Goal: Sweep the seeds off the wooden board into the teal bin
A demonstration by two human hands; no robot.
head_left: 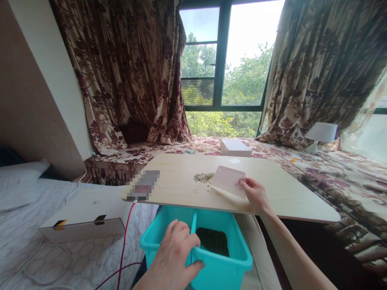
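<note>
My right hand (254,193) pinches the right edge of a thin, pale flat card (229,181), tilted over the light wooden table (284,189). Close by the card's left edge lies a small heap of greenish-brown grains (203,177), with a few loose bits near it. Below the table's near edge is a turquoise two-part bin (222,262). Dark green, crumbly matter (212,241) covers the floor of its right compartment. My left hand (178,251) is wrapped over the bin's near rim at the divider, gripping it; the left compartment is partly hidden behind that hand.
A blurred-out phone-like device (143,185) with a red cable (123,245) lies on the table's left end. Left of the bin, a white box (87,213) rests on the quilted bed (21,225). Behind the table are another white box (236,147) and a lamp (321,135).
</note>
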